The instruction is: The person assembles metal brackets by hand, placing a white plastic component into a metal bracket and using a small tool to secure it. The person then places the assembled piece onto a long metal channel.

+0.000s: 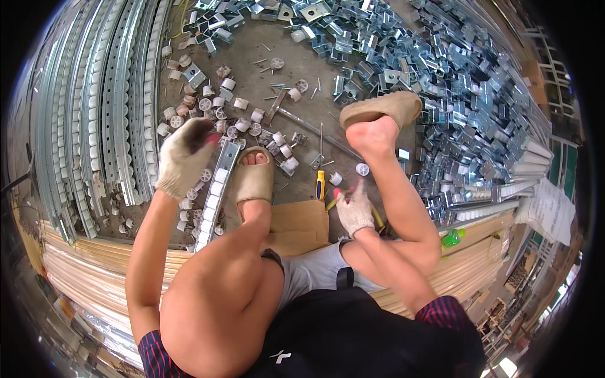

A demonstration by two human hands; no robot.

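Note:
My left hand (181, 154), in a white knit glove with a darkened patch and red fingertips, hovers beside the upper end of a metal roller track (217, 183). Its fingers are curled in; what they hold, if anything, is hidden. The track, lined with white rollers, leans beside my sandalled left foot (254, 173). My right hand (354, 211), also gloved with bare red fingertips, reaches forward, index finger stretched out and thumb apart. Just beyond that fingertip is a white spoked wheel (362, 169). A yellow-and-blue-handled screwdriver (321, 184) lies left of this hand, near another white roller (336, 179).
Long roller tracks (104, 94) lie stacked at the left. A heap of shiny metal brackets (454, 94) spreads across the back and right. Loose white rollers (220, 101) and pins litter the floor around a hammer (309, 126). Flattened cardboard (296, 227) lies between my legs.

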